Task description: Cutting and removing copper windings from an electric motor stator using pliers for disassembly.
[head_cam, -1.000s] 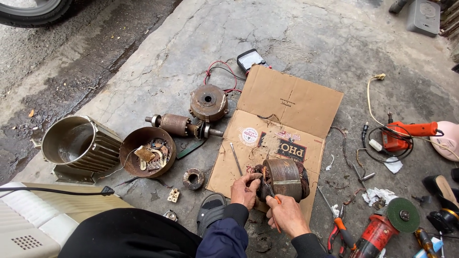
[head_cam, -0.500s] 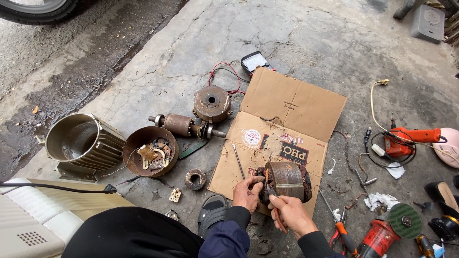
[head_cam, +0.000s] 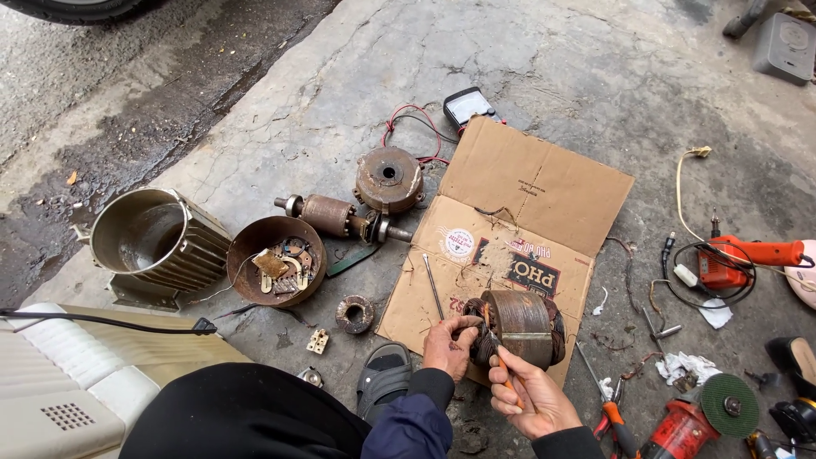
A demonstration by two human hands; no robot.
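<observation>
The stator [head_cam: 520,327] looks heavy and rigid, a rusty iron drum with copper windings at its open end; the windings seem the delicate part (thin wire, easily nicked), so the safe hold is on the outer shell, not the coils. It lies on its side on the cardboard [head_cam: 510,229], directly in front of both hands.

The left hand [head_cam: 448,346] is curled against the near end of the stator, fingers [head_cam: 463,323] bent onto the windings and steadying them. The right hand [head_cam: 531,399] sits just beneath the drum, closed in a pinch around a thin orange-handled tool [head_cam: 503,374] whose tip points up into the coil end. How tightly it pinches I cannot tell.

Beyond the left fingers a rod [head_cam: 433,285] lies on the cardboard; right of the right hand lie pliers [head_cam: 614,415].
</observation>
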